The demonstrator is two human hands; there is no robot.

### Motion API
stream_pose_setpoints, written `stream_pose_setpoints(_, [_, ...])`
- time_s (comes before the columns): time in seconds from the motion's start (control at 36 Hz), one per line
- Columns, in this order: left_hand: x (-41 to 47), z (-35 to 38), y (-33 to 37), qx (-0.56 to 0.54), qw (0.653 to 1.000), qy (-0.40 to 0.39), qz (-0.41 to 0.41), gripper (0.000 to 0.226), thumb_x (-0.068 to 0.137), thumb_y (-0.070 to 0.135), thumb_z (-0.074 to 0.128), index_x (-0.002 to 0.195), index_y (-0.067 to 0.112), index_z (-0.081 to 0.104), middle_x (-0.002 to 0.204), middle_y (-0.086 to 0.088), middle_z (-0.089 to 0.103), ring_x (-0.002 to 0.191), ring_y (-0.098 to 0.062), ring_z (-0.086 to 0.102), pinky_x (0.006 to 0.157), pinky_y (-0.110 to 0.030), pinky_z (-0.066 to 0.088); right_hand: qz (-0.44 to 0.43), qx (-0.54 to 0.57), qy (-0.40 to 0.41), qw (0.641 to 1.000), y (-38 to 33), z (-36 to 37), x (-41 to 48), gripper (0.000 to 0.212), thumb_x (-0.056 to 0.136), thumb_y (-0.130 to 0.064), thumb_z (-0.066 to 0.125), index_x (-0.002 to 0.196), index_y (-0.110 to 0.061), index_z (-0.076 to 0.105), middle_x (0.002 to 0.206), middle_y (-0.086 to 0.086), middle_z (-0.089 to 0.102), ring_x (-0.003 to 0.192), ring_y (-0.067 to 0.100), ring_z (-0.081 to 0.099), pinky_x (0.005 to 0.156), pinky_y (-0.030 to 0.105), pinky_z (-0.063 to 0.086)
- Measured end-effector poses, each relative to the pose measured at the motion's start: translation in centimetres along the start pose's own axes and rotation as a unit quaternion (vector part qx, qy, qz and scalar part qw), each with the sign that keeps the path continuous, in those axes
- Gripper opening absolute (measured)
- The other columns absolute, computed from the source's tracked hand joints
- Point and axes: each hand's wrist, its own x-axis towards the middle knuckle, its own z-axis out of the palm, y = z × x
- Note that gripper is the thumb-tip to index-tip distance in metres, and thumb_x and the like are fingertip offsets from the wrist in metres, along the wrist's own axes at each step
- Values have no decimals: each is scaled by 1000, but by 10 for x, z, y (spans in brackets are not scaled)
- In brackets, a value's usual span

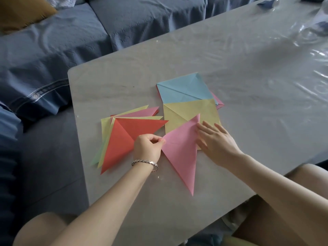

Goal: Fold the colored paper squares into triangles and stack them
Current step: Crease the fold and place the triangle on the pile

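Left fingers (160, 141): thumb and forefinger pressed together, pinching the left corner of the pink triangle (181, 153); the other fingers are curled under.
Right fingers (207, 126): straight and slightly spread, laid flat on the right edge of the pink triangle near its upper tip.
Left hand (147, 148): just left of the pink triangle, knuckles up, partly over the red triangle (122, 139).
Right hand (215, 139): just right of the pink triangle, palm down.
Pink triangle: folded, flat on the table (248, 86); long point toward the near edge, upper tip overlapping the yellow square (188, 110).
Yellow square: behind the pink triangle, unfolded, with a diagonal crease showing; its near part is covered by the pink triangle and the right hand.
Blue square (184, 89): behind the pink triangle, beyond the yellow square and touching it, with crossing creases; pink and red edges (219, 102) show beneath it.
Red triangle: left of the pink triangle, top of a fanned stack.
Stack edges (106, 125): yellow, pink and green folded sheets, fanned out beneath the red triangle.
Bracelet (144, 162): silver, on the left wrist, near-left of the pink triangle.
Table: grey, with a clear plastic cover (310, 38) wrinkled at the far right.
Sofa (71, 41): blue, beyond and left of the table, with a mustard cushion (21, 13) at its far-left corner.
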Motion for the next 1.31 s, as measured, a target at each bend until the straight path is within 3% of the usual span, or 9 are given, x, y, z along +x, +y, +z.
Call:
stream_pose_setpoints(0.11, [0,0,-1,-1,1000,2,2,12,76,11,69,65,16,68,64,7,64,61,-18,59,63,-25,49,45,-21,-15,999,4,-4,24,49,98,-35,37,141,-12,33,152,-2,25,143,17,14,113,34,11])
stream_pose_setpoints(0.28, [0,-1,-1,2,1000,2,11,9,77,12,69,69,14,69,62,11,60,58,-9,55,52,-11,40,65,-8,-30,997,12,-10,36,51,96,-39,39,140,-14,33,153,-4,22,143,15,11,112,32,14])
stream_pose_setpoints(0.5, [-1,0,-5,-17,1000,13,13,17,76,10,70,63,19,66,61,12,60,59,-5,55,50,-3,38,41,31,-65,997,2,-7,4,93,79,-64,52,148,-13,15,156,-3,8,142,10,-11,114,30,-6])
stream_pose_setpoints(0.69, [0,0,-7,-9,1000,16,20,10,76,11,70,67,16,69,66,7,63,62,-9,57,52,-8,39,-7,3,-113,994,-15,-4,-27,127,48,-87,19,148,-9,10,157,2,0,133,8,-24,110,26,-14])
stream_pose_setpoints(0.78, [0,1,-8,-6,1000,18,17,12,76,12,70,66,18,68,65,8,63,65,-14,59,57,-17,42,-15,-16,-130,991,-25,-4,-34,135,46,-91,25,147,-5,2,156,5,-9,131,12,-30,110,29,-17])
stream_pose_setpoints(0.97, [-1,2,-8,7,999,27,22,12,77,13,69,66,17,66,63,12,60,62,-12,56,53,-15,39,-13,-36,-185,982,-46,-5,-50,136,58,-83,53,144,0,-13,139,6,-34,129,19,-36,112,36,-18])
stream_pose_setpoints(1.08, [-1,-3,-5,-17,998,21,53,15,78,9,68,65,16,64,64,7,61,68,-18,59,61,-21,44,-31,35,-166,985,-44,-10,-47,128,58,-76,61,148,-14,-4,143,-4,-25,135,13,-26,115,35,-13])
stream_pose_setpoints(1.19, [10,-30,8,-44,993,57,98,18,78,6,67,65,18,63,62,7,60,56,-15,55,62,-24,46,26,169,-19,985,-18,-15,-33,81,67,-49,75,136,-19,44,147,0,34,139,17,24,115,40,20])
stream_pose_setpoints(1.31, [30,-71,20,54,981,87,166,4,80,8,66,83,7,69,73,-1,63,63,-12,53,60,-16,38,51,127,-40,990,2,-23,-17,66,77,-38,72,136,-24,45,147,-6,34,135,17,33,109,29,26])
